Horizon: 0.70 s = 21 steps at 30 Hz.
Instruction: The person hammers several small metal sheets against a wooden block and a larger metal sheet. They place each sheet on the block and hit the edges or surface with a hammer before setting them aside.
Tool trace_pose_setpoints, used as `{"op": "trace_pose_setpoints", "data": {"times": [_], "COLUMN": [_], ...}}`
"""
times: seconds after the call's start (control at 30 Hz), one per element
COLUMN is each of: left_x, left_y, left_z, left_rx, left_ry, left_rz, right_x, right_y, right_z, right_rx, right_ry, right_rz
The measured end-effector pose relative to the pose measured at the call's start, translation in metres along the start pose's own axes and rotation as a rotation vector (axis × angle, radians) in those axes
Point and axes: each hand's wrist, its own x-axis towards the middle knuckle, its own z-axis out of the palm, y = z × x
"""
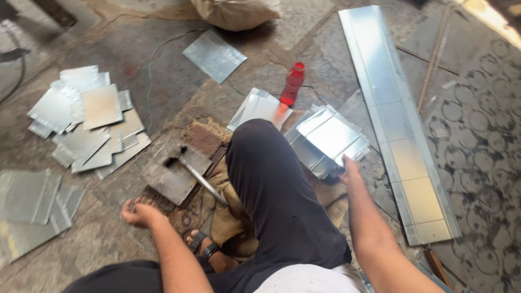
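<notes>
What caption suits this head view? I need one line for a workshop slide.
Seated on sacking, a person's right hand grips stacked folded metal sheets; the left hand rests beside a hammer.

the sack [236, 12] is cut off at the top edge; right hand's [349, 169] fingertips are hidden.

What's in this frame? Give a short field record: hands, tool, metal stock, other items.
left hand: resting on the floor, fingers curled, holding nothing
right hand: touching the edge of the stack of folded sheet-metal pieces
hammer: lying across a flat metal block on burlap sacking, untouched
loose stock: pile of cut sheet-metal squares far left; long sheet-metal strip right; single sheet at top
other: red plastic bottle upright beyond the raised knee
</notes>
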Motion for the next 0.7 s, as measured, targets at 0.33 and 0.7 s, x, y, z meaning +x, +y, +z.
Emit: {"op": "trace_pose_setpoints", "data": {"times": [0.33,0.7], "left_x": [-0.014,-0.024], "left_y": [0.02,0.045], "left_z": [0.006,0.013], "left_rx": [-0.103,-0.105], "left_ry": [-0.049,-0.082], "left_rz": [-0.025,-0.081], "right_x": [0.016,-0.123], "right_y": [-0.129,-0.23], "right_z": [0.052,0.138], "right_rx": [0.038,-0.452], "right_ry": [-0.147,-0.505], "right_rz": [-0.405,-1.002]}}
